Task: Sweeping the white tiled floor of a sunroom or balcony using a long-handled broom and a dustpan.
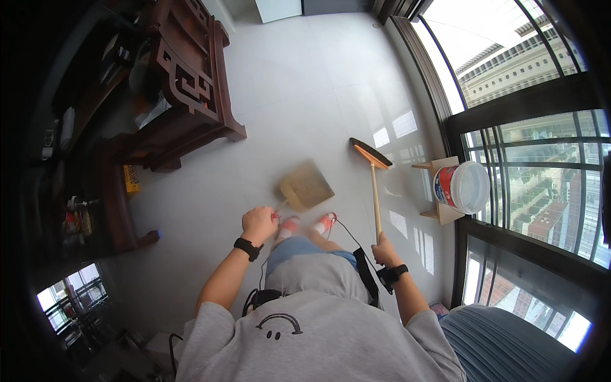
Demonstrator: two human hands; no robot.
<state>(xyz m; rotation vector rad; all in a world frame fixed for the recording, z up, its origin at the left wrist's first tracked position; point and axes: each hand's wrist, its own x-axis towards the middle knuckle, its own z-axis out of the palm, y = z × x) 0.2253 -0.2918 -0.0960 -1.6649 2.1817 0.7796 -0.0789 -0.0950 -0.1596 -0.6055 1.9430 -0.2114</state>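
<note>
My left hand point(260, 224) is closed around the handle of a tan dustpan point(308, 186), whose pan is blurred and sits in front of my feet. Whether the pan touches the floor I cannot tell. In my right hand point(385, 250) is the pale stick of a broom point(375, 200). Its orange head with dark bristles point(371, 152) points away from me, ahead and to the right of the dustpan. A gap of bare floor separates the bristles from the pan.
On the left stands a dark carved wooden bench point(191, 95). A white bucket point(470, 187) with a red and blue label rests on a small wooden stool point(448, 215) beneath the windows point(539, 157). A pleated grey-blue curtain point(501, 344) hangs at the lower right. A cable point(351, 234) runs near my right leg.
</note>
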